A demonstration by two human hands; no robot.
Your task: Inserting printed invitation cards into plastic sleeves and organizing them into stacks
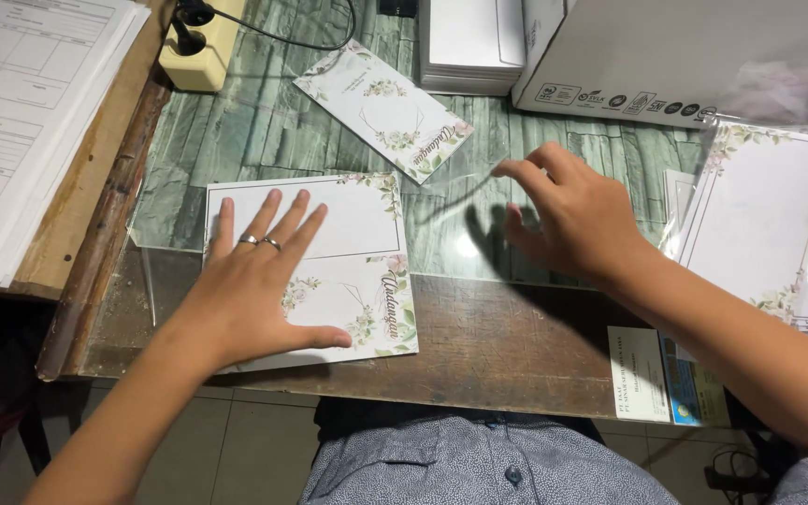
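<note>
Left hand (254,290) flat on a folded card (348,281) at the counter's (507,346) near edge. Right hand (577,220) to its right, over what looks like a clear sleeve (465,192). Second card (383,109) behind, between the hands. Paper stack (21,122) far left; box (685,56) behind right; card pile (769,220) far right.

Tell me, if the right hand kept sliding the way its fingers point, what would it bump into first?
The right hand points up and to the left, so probably the flowered card lying slanted on the green tabletop. There is also a faint clear plastic sleeve at its fingertips, but its edges are hard to make out.
</note>
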